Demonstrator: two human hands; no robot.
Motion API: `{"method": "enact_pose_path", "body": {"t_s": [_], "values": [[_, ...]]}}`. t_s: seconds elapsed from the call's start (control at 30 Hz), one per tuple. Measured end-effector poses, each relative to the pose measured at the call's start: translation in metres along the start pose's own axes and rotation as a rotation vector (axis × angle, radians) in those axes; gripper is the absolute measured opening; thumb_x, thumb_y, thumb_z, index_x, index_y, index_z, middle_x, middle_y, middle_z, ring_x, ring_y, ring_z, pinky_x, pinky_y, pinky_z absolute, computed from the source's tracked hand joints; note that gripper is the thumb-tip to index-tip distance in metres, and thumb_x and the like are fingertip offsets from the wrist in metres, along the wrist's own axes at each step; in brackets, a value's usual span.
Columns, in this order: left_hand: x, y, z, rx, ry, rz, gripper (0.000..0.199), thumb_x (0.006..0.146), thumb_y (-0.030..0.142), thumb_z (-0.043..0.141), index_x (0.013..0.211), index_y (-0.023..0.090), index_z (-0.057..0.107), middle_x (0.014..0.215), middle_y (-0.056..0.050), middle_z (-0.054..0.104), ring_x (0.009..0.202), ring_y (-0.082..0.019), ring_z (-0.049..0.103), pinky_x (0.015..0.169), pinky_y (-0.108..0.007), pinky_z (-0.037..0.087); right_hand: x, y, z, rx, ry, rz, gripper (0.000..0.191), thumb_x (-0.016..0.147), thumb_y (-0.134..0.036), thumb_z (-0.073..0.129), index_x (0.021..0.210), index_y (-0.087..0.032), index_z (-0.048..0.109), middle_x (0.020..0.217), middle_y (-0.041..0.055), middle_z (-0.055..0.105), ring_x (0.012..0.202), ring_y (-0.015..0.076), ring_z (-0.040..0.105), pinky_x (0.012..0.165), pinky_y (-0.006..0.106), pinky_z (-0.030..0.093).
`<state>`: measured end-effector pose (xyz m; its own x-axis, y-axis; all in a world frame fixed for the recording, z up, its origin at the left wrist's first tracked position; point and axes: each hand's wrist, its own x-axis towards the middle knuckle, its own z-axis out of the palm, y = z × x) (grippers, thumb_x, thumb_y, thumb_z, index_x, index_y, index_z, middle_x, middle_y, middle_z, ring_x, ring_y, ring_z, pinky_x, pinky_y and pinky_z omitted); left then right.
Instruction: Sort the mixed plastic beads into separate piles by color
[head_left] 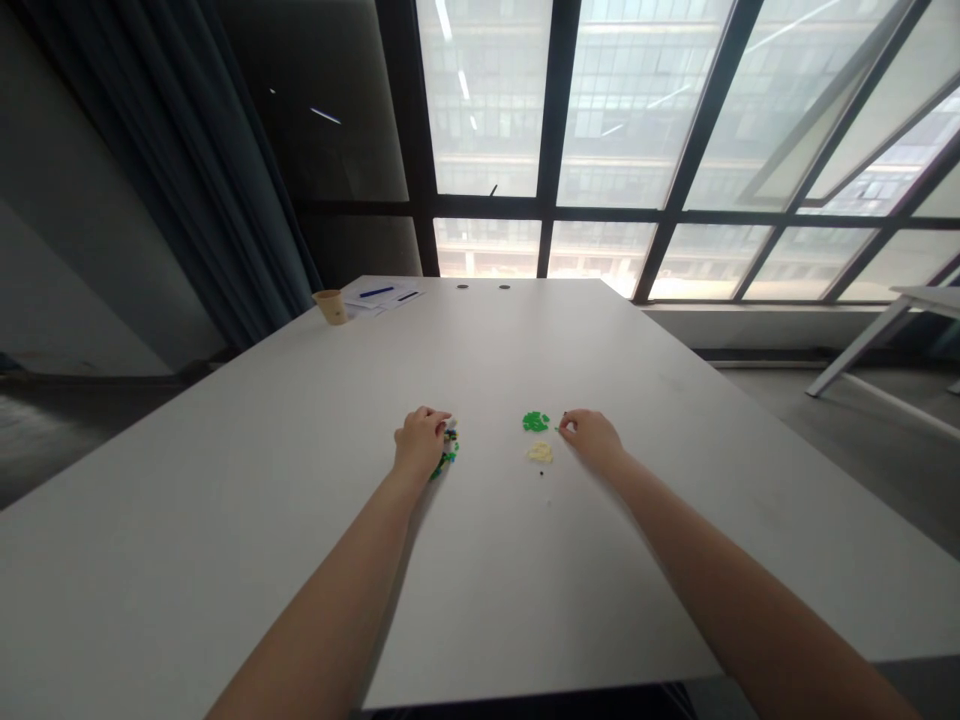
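Note:
My left hand (421, 440) rests at the left edge of a mixed pile of small plastic pieces (450, 453), green, blue, yellow, white and dark. Its fingers are bent together over the pile's far end, and whatever lies between them is hidden. To the right, my right hand (591, 436) has thumb and index finger closed in a pinch, with a tiny green piece (557, 429) at the fingertips. Just left of it lies a heap of green pieces (535, 421). Nearer me are a cream-coloured heap (540, 453) and a single black piece (541, 473).
Everything lies on a large white table (480, 580). A paper cup (331, 307) stands at its far left edge, beside papers (390, 299) with a blue pen (376, 292). Two dark round discs (504, 287) sit at the far edge, before tall windows.

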<state>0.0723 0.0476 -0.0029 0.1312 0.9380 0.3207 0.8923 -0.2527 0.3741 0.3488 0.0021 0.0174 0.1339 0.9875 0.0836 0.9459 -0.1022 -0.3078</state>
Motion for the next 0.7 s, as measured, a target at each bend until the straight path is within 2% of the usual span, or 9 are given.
{"method": "enact_pose_path", "body": {"t_s": [0.17,0.43,0.57,0.7], "values": [[0.000,0.004,0.009,0.032,-0.127,0.126,0.035,0.079,0.017,0.039,0.106,0.029,0.058,0.120,-0.006,0.054,0.105,-0.028,0.043,0.077,-0.045,0.033,0.011,0.001,0.008,-0.015,-0.022,0.004,0.018,0.073,-0.025,0.052,0.079,-0.021,0.068,0.080,0.0067,0.067,0.073,0.0160,0.057,0.060,0.024,0.036],[-0.001,0.006,0.006,0.034,-0.101,0.156,0.031,0.076,0.011,0.039,0.083,0.026,0.065,0.103,-0.002,0.065,0.096,-0.025,0.047,0.075,-0.039,0.028,0.016,-0.003,0.014,0.027,0.007,0.012,0.019,0.074,-0.028,0.052,0.082,-0.023,0.069,0.080,0.0062,0.067,0.073,0.0161,0.058,0.060,0.025,0.037],[0.001,0.007,0.003,0.051,-0.096,0.113,0.031,0.075,0.010,0.039,0.074,0.024,0.067,0.094,-0.003,0.066,0.093,-0.023,0.051,0.073,-0.036,0.030,0.013,-0.002,0.007,0.057,0.035,-0.014,0.025,0.076,-0.031,0.048,0.085,-0.022,0.069,0.079,0.0061,0.068,0.071,0.0157,0.058,0.059,0.024,0.037],[0.002,0.007,-0.001,0.046,-0.097,0.086,0.030,0.076,0.011,0.039,0.072,0.022,0.067,0.089,-0.003,0.066,0.091,-0.022,0.052,0.073,-0.034,0.031,0.004,0.009,-0.005,0.101,0.084,-0.019,0.026,0.076,-0.033,0.046,0.078,-0.021,0.069,0.072,0.0048,0.067,0.064,0.0146,0.056,0.054,0.023,0.034]]}}
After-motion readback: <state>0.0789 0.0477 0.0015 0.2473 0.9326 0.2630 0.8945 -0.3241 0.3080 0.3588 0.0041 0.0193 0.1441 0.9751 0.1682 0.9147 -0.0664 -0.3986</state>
